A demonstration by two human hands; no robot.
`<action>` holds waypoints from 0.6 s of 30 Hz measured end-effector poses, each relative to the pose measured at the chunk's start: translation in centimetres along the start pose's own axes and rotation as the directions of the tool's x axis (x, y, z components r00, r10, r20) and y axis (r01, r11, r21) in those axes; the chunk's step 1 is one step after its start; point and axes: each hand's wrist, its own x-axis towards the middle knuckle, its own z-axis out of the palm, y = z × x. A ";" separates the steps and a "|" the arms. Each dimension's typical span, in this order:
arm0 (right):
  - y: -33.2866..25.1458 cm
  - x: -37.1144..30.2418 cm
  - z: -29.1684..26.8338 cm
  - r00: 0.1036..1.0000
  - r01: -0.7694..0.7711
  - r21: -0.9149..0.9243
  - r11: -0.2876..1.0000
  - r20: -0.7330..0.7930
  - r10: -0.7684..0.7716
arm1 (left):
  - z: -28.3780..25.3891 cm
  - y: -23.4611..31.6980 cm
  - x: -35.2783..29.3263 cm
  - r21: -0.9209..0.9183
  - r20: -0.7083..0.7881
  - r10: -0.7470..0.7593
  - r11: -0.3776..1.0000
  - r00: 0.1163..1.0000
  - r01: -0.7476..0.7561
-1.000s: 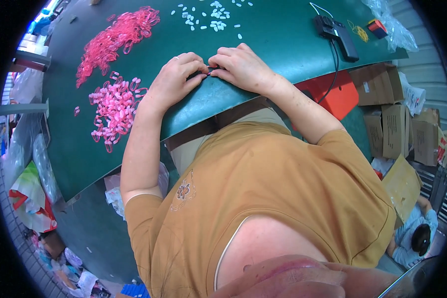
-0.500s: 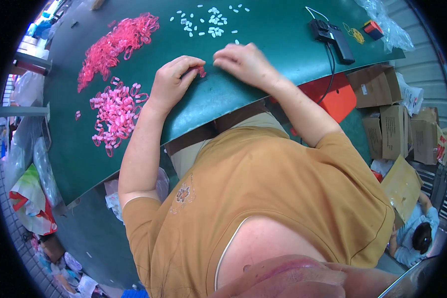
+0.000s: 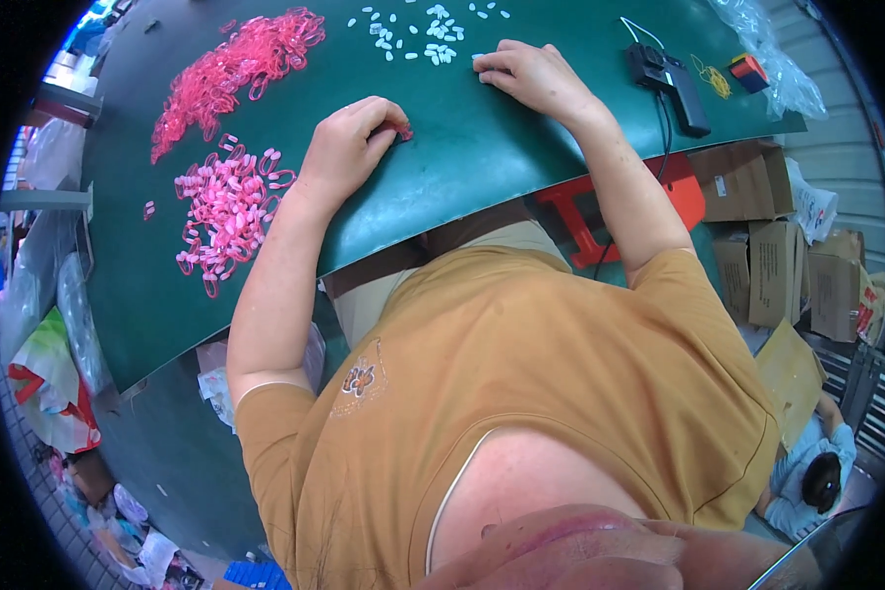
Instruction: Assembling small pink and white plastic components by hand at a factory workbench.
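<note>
My left hand (image 3: 352,146) is closed in a pinch above the green table. From its fingertips pokes a small pink-red translucent loop (image 3: 405,134), mostly hidden by the fingers. Farther right, my right hand (image 3: 541,79) reaches over the tabletop, thumb and fingers pinched at a small white oval piece (image 3: 477,59) whose edge just shows. Left of that hand lie several loose white oval pieces (image 3: 441,31). A heap of pink-red loops (image 3: 236,74) spreads at the far left. Nearer me is a pile of pink loops with pale pink pieces on them (image 3: 228,202).
The green table (image 3: 442,177) ends at an edge near my waist. To the right lie a black power strip (image 3: 671,88) with a cable, yellow string (image 3: 711,77) and clear plastic film (image 3: 782,64). Below stand a red stool (image 3: 678,192) and cardboard boxes (image 3: 777,261). Another person (image 3: 816,472) is at lower right.
My right hand has moved away from my left hand, farther out and to the right, onto a lone white piece. The left hand stays in nearly the same place with the loop.
</note>
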 end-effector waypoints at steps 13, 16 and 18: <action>-1.8 0.3 1.3 0.950 0.311 0.221 0.924 -0.058 -0.306 | 0.3 -0.2 0.0 -0.013 -0.019 0.005 1.000 1.000 -0.005; -2.0 0.2 1.3 0.946 0.322 0.240 0.916 -0.055 -0.319 | 0.3 -0.1 -0.1 0.000 -0.017 0.007 1.000 1.000 -0.007; -2.0 0.1 1.3 0.932 0.359 0.219 0.907 -0.043 -0.359 | 0.2 -0.1 -0.1 -0.003 -0.014 0.008 1.000 1.000 -0.008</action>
